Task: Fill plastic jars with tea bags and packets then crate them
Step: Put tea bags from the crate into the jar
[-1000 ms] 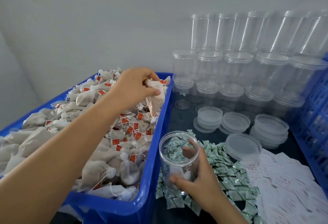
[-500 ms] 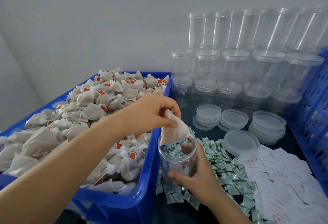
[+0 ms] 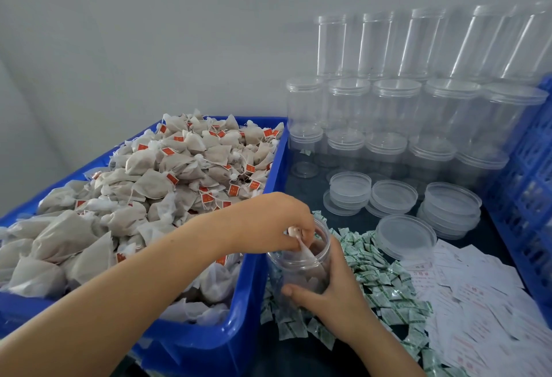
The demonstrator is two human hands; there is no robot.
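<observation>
The open jar [image 3: 299,260] stands upright on the bench [image 3: 352,215], just to the right of the blue tub [image 3: 239,311] and partly on the heap of green-and-white packets [image 3: 379,272]. My right hand [image 3: 334,296] grips it low on the near side — thumb across the front wall, fingers curled round the right side and back. My left hand [image 3: 268,221] is right over the jar's mouth, with its fingertips dipped past the rim, and it pinches one tea bag [image 3: 304,252] between thumb and fingers. The bag hangs down inside the jar, pale against the clear wall; how far it reaches toward the bottom I cannot tell.

My left forearm crosses from the lower left, lying over the tub's near right corner, wrist bent so the knuckles face up. My right forearm comes in from the lower right, above the packets.

The tub is piled with tea bags [image 3: 143,179], many with small red tags. Behind the jar, loose clear lids [image 3: 394,194] sit in short stacks on the bench, with one lid [image 3: 404,236] lying by itself nearer to me. Beyond them empty lidded jars [image 3: 394,108] are stacked in rows against the wall. White printed slips [image 3: 484,293] are scattered at the right — beside them rises the wall of a blue crate [image 3: 531,185].
</observation>
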